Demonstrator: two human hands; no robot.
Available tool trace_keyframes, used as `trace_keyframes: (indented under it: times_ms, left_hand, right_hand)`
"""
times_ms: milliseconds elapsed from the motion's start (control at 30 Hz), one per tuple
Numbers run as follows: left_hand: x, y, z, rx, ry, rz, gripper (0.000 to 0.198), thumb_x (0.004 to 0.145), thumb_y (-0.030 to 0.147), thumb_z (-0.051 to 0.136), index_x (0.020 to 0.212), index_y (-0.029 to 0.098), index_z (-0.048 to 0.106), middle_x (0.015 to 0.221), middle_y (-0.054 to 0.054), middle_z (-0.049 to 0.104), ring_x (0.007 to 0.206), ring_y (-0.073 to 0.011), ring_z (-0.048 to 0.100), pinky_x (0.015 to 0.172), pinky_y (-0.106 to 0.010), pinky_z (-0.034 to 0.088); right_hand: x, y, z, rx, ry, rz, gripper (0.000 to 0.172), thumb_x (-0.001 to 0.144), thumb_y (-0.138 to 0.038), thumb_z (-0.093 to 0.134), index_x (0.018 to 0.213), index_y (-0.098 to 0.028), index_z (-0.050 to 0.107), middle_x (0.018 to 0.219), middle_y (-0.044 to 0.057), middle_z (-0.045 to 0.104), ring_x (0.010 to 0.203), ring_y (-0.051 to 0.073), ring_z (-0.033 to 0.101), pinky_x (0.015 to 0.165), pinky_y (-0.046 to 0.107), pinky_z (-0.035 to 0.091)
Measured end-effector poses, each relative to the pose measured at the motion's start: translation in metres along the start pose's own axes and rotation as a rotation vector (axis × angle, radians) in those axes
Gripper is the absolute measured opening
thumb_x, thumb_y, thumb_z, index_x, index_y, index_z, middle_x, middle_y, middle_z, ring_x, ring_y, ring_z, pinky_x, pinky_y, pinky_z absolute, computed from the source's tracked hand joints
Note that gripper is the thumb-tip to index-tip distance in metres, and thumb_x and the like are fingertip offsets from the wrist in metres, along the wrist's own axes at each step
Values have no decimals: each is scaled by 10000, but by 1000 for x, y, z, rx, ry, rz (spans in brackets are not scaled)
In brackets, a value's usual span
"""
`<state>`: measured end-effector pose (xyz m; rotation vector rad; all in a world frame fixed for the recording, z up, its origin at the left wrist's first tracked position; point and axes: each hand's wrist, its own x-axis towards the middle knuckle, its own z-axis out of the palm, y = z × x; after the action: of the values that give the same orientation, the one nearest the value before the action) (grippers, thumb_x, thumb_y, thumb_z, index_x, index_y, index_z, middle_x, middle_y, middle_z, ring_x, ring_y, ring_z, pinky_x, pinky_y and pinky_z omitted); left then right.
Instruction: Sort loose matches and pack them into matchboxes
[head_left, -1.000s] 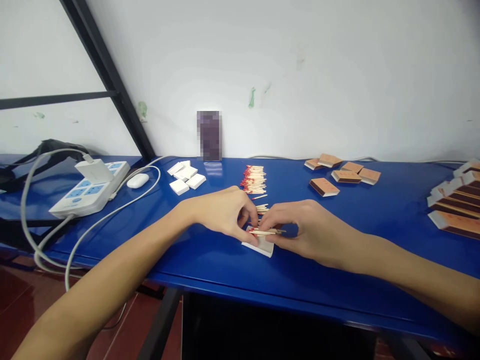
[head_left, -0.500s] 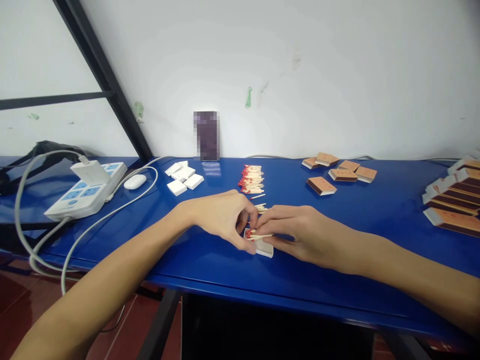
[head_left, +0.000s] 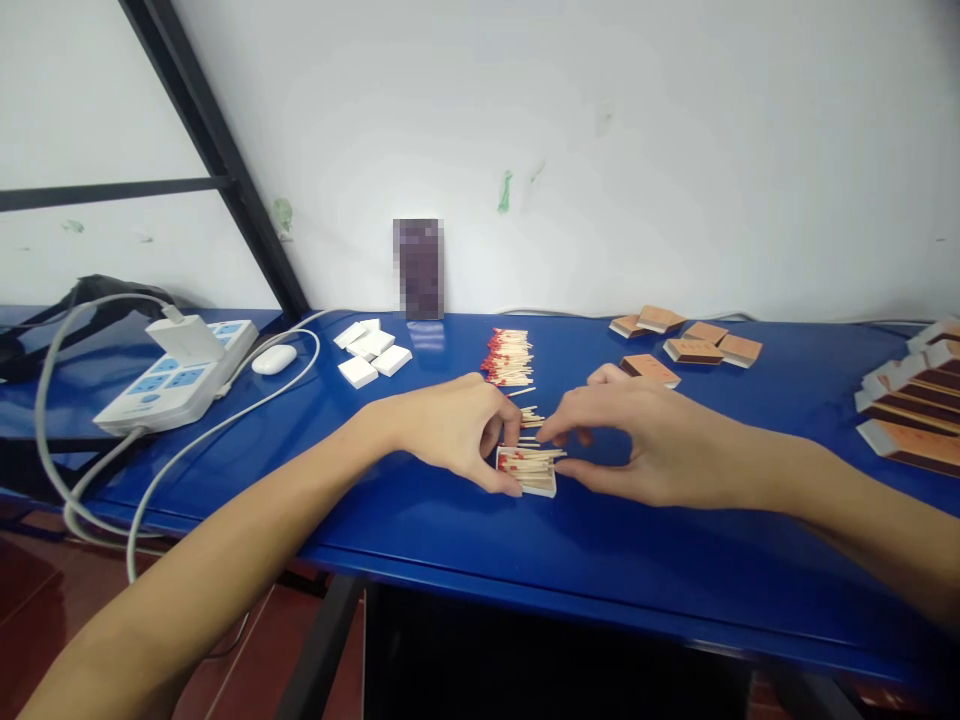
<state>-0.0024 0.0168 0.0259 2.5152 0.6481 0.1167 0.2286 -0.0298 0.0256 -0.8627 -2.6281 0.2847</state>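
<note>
A small white matchbox tray (head_left: 538, 490) lies on the blue table, with several red-tipped matches (head_left: 529, 465) inside it. My left hand (head_left: 476, 432) grips the tray's left end between thumb and fingers. To the right of the tray is my right hand (head_left: 622, 430), its thumb and fingers apart and holding nothing. Just behind the tray, a few loose matches (head_left: 532, 415) lie between my hands, partly hidden by the fingers. A larger pile of matches (head_left: 511, 357) sits farther back, heads to the left.
White trays (head_left: 371, 345) lie at the back left, near a white case (head_left: 274, 359) and a power strip (head_left: 180, 375) with cables. Orange matchbox covers (head_left: 694, 350) lie at the back right, more (head_left: 911, 440) far right. A pixelated dark object (head_left: 420, 270) leans on the wall.
The matches that my right hand held now lie in the tray. My right hand has opened and moved a little right. The view has shifted slightly.
</note>
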Motion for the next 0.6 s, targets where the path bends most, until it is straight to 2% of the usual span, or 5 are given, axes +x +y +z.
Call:
trace_keyframes:
  times_ms: [67,200,467,600]
  left_hand:
    - [0,0,0,3,-4,1,364,673,471,793,808,152,681,614,21,629,527,-94,575,515,-203,418]
    - [0,-1,0,-7,2,3,373,676,488,794,802,157,677,610,28,618,521,-85,555,512,-200,405]
    - [3,-7,4,-116,24,4,451,616,541,831,782,153,675,604,31,617,518,-87,550,510,-207,374]
    - [3,-6,2,-112,7,-23,408,681,503,803,853,155,675,597,39,610,521,-89,552,518,-209,379]
  right_hand:
    - [0,4,-3,4,-42,69,165,829,-344,642,927,-244,730,771,-3,723,644,146,622,624,291,473]
    - [2,9,-1,193,-104,139,144,839,-306,630,898,-235,740,821,-5,746,688,133,665,614,248,491]
    - [7,9,10,264,-64,91,151,873,-294,617,813,-210,727,831,11,714,727,133,645,653,257,492]
    - [5,15,6,273,-53,94,162,884,-315,603,908,-218,731,908,32,706,770,142,642,670,263,505]
